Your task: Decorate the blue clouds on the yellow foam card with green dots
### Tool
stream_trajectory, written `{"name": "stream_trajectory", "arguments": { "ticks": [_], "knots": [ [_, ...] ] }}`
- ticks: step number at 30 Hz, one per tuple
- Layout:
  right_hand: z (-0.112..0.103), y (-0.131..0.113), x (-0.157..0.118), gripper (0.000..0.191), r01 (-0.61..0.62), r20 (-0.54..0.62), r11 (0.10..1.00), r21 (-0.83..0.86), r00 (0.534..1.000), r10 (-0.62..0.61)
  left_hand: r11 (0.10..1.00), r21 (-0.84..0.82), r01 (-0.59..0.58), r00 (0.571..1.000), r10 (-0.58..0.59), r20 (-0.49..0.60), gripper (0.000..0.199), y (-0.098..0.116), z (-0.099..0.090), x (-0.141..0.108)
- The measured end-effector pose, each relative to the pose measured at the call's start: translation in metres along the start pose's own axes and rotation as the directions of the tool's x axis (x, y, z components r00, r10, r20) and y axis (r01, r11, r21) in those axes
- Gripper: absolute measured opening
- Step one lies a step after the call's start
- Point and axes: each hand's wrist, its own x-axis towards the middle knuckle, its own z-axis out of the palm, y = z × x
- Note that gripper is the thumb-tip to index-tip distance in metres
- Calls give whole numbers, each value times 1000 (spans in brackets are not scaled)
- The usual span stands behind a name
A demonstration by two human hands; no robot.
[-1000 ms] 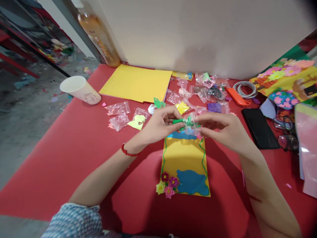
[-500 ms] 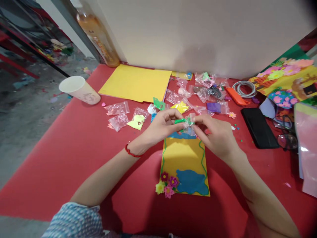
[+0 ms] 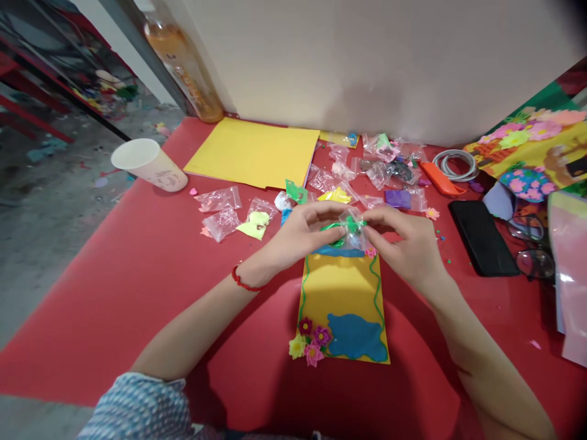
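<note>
Between my hands is a small clear plastic bag point(image 3: 354, 231) with green clay in it. My left hand point(image 3: 312, 231) is closed on its left side, with more green clay at the fingertips. My right hand point(image 3: 401, 241) pinches the bag's right edge between thumb and fingers. Below them lies a yellow card point(image 3: 342, 281) with wavy green clay lines down both sides and a blue clay patch point(image 3: 355, 336) near its bottom. Several clay flowers point(image 3: 313, 339) cluster at the card's lower left corner. The card's top part is partly hidden by my hands.
Yellow sheets point(image 3: 252, 150), a paper cup point(image 3: 151, 164) and a bottle point(image 3: 186, 73) are at the back left. Clay bags point(image 3: 389, 165) lie scattered behind my hands. To the right are an orange comb-like tool point(image 3: 440, 178), a phone point(image 3: 482, 238) and glasses point(image 3: 534, 263).
The bag is spread flatter between my fingers, and its green clay shows more clearly. My right hand has shifted slightly right, uncovering a pink flower at the card's top right.
</note>
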Motion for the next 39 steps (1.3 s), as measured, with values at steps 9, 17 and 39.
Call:
{"name": "stream_trajectory", "arguments": {
  "ticks": [9, 17, 39],
  "knots": [
    [1, -10, -1, 11, 48, -38, 994, -99, 998, -52, 983, 157, -93, 989, 110, -99, 13, 3, 0, -3],
    [-6, -2, 1, 20, 111, 103, 993, -42, 989, -106, 977, 194, -93, 982, 122, -142, 13, 0, -1, -1],
    [-14, 12, 7, 11, -309, -109, 778, 547, 895, 432, 969, 242, -40, 982, 83, -172, 6, -6, -2, 5]
  ]
}}
